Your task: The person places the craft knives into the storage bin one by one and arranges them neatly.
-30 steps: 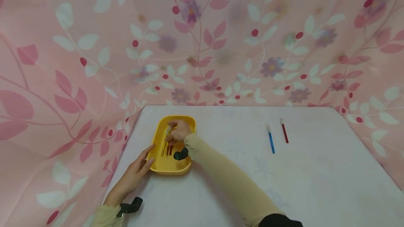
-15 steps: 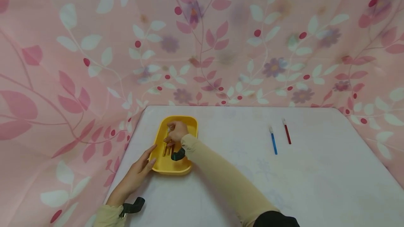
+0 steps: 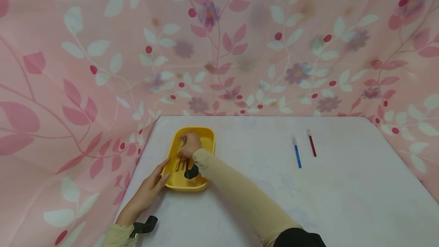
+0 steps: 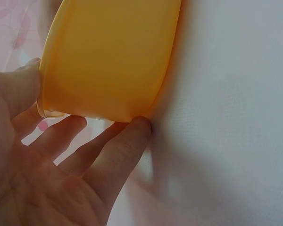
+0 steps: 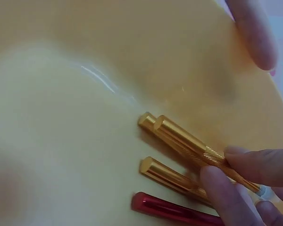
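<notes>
The yellow tray (image 3: 186, 185) stands at the left of the table. My left hand (image 3: 145, 191) rests at its near left corner, fingers spread against the outer wall (image 4: 113, 56) and thumb at the rim. My right hand (image 3: 190, 146) reaches inside the tray. Its thumb and a finger pinch a gold hobby knife (image 5: 184, 136) by the knurled grip; a translucent cap shows at its tip. Directly beneath lies a second gold knife (image 5: 146, 123), partly covered. Another gold knife (image 5: 162, 174) and a red one (image 5: 172, 210) lie alongside, their far ends hidden by my fingers.
A blue capped knife (image 3: 297, 153) and a dark red capped knife (image 3: 312, 144) lie apart on the white table (image 3: 350, 190), right of the tray. A pink floral curtain (image 3: 240, 68) hangs behind the table and along its left side.
My right hand has shifted slightly left within the tray, over the gold knives. The left hand stays at the tray's corner. The knives on the table have not moved.
</notes>
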The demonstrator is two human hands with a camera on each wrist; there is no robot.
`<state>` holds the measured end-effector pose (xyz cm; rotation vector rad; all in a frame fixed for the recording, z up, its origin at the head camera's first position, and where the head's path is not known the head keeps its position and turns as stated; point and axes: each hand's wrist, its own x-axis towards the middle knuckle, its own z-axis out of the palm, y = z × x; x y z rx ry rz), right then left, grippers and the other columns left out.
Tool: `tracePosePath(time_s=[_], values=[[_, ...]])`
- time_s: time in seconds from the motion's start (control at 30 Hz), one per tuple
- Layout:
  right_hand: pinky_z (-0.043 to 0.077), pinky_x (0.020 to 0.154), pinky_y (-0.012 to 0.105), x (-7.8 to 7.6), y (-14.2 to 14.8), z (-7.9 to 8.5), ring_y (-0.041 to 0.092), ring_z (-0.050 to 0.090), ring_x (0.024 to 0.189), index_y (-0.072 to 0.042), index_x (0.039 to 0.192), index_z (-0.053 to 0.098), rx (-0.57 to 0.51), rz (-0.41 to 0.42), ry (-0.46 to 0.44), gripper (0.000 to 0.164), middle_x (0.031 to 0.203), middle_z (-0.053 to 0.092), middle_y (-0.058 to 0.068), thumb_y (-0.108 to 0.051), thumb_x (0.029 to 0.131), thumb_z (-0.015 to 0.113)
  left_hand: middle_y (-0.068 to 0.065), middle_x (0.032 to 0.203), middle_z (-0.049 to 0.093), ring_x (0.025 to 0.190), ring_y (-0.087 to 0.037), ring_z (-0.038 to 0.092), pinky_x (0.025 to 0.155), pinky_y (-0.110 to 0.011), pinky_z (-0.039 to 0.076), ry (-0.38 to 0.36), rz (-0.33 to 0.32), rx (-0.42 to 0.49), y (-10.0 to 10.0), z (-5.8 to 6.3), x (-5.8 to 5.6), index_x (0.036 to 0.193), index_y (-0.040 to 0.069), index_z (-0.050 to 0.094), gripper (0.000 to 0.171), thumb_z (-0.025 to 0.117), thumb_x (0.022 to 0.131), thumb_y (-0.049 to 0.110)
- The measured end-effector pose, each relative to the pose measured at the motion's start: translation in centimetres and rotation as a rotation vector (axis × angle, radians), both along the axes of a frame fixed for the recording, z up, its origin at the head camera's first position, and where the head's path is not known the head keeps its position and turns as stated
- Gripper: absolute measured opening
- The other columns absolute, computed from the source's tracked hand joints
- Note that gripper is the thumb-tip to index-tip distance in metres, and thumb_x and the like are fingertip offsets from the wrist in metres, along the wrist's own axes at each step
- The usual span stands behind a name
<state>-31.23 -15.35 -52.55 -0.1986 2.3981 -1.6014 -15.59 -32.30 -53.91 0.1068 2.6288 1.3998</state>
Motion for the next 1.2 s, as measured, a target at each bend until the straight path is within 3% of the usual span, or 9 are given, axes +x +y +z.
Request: tracePosePath(time_s=[0.13,0.33,0.47,0.53,0.63,0.87,1.03,1.13,1.2], values=[[0.064,0.056,0.029,0.2,-0.1,0.0,0.021,0.069,0.081,0.0,0.133,0.073,0.077,0.005,0.06,0.071,0.105,0.065,0.011,0.01,0.069,0.101,-0.02,0.179,0.025,0.156,-0.051,0.037,0.121,-0.061,0.034,0.007,0.003,-0.004,0.0,0.0,0.0,0.174,0.025,0.029,0.065,0.055,0.117,0.037],[0.064,0.083,0.027,0.3,-0.2,0.1,0.023,0.068,0.095,-0.002,0.132,0.074,0.215,0.02,0.149,0.069,0.103,0.068,0.008,-0.003,0.071,0.104,-0.021,0.178,0.025,0.155,-0.051,0.039,0.121,-0.062,0.035,0.009,0.005,-0.012,0.1,0.0,-0.1,0.175,0.024,0.028,0.065,0.055,0.117,0.036],[0.059,0.105,0.037,0.6,-0.1,0.4,0.032,0.065,0.122,-0.002,0.136,0.072,0.237,0.027,0.16,0.069,0.129,0.068,0.016,-0.005,0.074,0.102,-0.021,0.178,0.027,0.154,-0.051,0.04,0.121,-0.063,0.036,0.026,0.002,-0.006,0.0,-0.1,-0.2,0.175,0.023,0.029,0.065,0.056,0.117,0.033],[0.052,0.115,0.041,0.7,-0.1,0.5,0.036,0.057,0.139,-0.002,0.137,0.071,0.246,0.026,0.16,0.068,0.145,0.063,0.019,-0.006,0.075,0.102,-0.021,0.178,0.027,0.154,-0.051,0.04,0.121,-0.062,0.036,0.026,0.001,-0.004,0.0,-0.1,-0.2,0.175,0.023,0.029,0.065,0.056,0.117,0.034],[0.046,0.122,0.043,0.9,-0.1,0.5,0.038,0.046,0.151,-0.003,0.138,0.071,0.252,0.026,0.15,0.068,0.155,0.057,0.02,-0.006,0.077,0.101,-0.02,0.178,0.025,0.156,-0.051,0.037,0.12,-0.061,0.034,0.017,0.002,-0.005,-0.1,-0.1,-0.1,0.175,0.024,0.028,0.065,0.055,0.117,0.036],[0.056,0.109,0.04,0.8,-0.2,0.7,0.036,0.062,0.129,-0.003,0.138,0.071,0.264,0.005,0.167,0.069,0.137,0.063,0.016,-0.006,0.076,0.102,-0.02,0.178,0.026,0.158,-0.049,0.032,0.121,-0.058,0.032,0.021,-0.002,-0.004,-0.1,-0.1,-0.2,0.175,0.023,0.028,0.065,0.055,0.117,0.036],[0.057,0.107,0.041,0.9,0.1,1.2,0.032,0.064,0.118,-0.003,0.138,0.072,0.264,0.001,0.19,0.066,0.13,0.065,0.015,-0.008,0.079,0.1,-0.022,0.177,0.027,0.157,-0.05,0.035,0.12,-0.059,0.034,0.041,-0.007,-0.002,-0.1,-0.2,-0.2,0.174,0.021,0.029,0.065,0.056,0.117,0.034],[0.061,0.1,0.038,1.1,0.4,1.7,0.028,0.07,0.109,-0.001,0.138,0.071,0.221,-0.009,0.182,0.063,0.129,0.068,0.017,-0.006,0.082,0.098,-0.021,0.178,0.027,0.157,-0.05,0.033,0.12,-0.059,0.034,0.048,-0.01,-0.003,-0.1,-0.3,-0.1,0.175,0.021,0.029,0.065,0.056,0.117,0.034],[0.065,0.089,0.039,1.3,0.6,1.9,0.028,0.076,0.097,0.0,0.14,0.07,0.135,-0.015,0.131,0.061,0.132,0.068,0.021,-0.001,0.084,0.095,-0.021,0.178,0.026,0.158,-0.05,0.032,0.12,-0.059,0.034,0.042,-0.009,-0.002,-0.1,-0.3,-0.1,0.175,0.021,0.029,0.065,0.055,0.117,0.035]])
